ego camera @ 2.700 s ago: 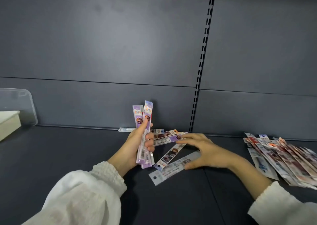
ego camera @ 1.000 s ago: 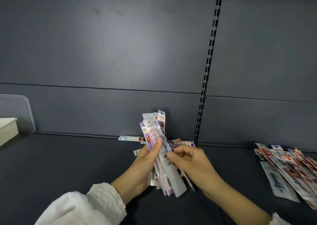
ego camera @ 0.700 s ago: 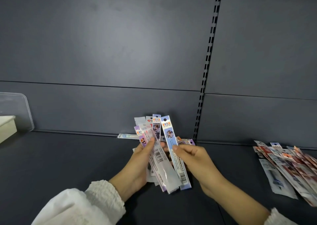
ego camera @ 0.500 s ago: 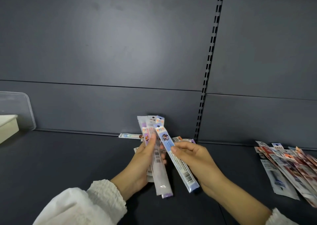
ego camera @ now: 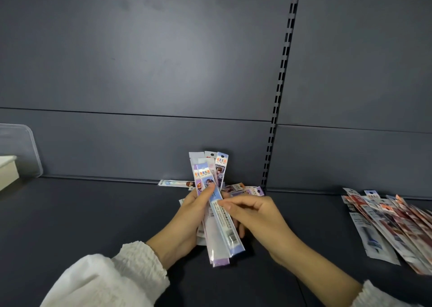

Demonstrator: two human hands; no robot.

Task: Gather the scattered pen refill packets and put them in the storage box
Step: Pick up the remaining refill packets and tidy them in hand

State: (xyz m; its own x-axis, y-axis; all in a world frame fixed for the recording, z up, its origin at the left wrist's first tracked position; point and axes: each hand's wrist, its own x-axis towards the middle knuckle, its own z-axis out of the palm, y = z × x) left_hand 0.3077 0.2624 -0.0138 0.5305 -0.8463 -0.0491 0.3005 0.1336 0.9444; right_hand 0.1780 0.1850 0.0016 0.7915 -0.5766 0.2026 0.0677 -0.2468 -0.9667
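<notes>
A bunch of refill packets point(ego camera: 216, 215) is held upright in the left hand point(ego camera: 187, 222), w/ the thumb pressed on the front and the other fingers wrapped behind, so the grasp is closed on the bunch. The tops of the packets stick out above the thumb, the bottoms hang below the palm. The front packet, a blue one point(ego camera: 222, 215), is pinched by the right hand point(ego camera: 254, 220) betw. thumb and forefinger, just beside the left thumb tip; the remaining right fingers are curled in. The blue packet is tilted a bit, its lower end pointing to the right of the bunch.

Behind the fingertips of both hands, a few loose packets point(ego camera: 243, 189) are seen lying on the dark shelf point(ego camera: 93, 213), close to the back wall; one more packet point(ego camera: 175, 183) lies flat to the left of them. Well to the right of the right hand, a fanned pile of packets point(ego camera: 395, 225) rests on the shelf. Far to the left of the left hand, a clear plastic box point(ego camera: 21, 147) is partly visible at the frame edge. White sleeves point(ego camera: 112, 281) cover both wrists.
</notes>
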